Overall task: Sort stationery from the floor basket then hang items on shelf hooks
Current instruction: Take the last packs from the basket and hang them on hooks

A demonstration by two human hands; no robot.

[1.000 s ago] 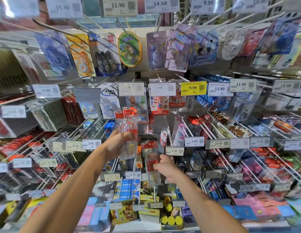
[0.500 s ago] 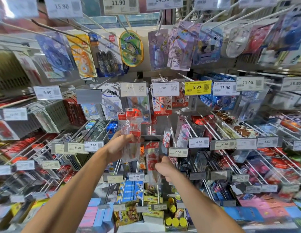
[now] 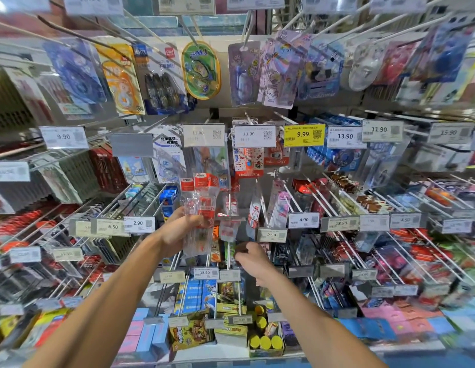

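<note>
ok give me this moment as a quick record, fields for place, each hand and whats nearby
place: shop shelf with hooks full of hanging stationery
left hand: the left hand grips a bunch of clear packets with red tops
right hand: the right hand is lower, fingers curled by the hooks; too blurred to tell what it holds
nearby: yellow price tag reading 9.99, above both hands

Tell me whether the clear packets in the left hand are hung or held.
Held: the left hand grips the clear packets around their middle, and no hook visibly passes through their red tops.
</note>
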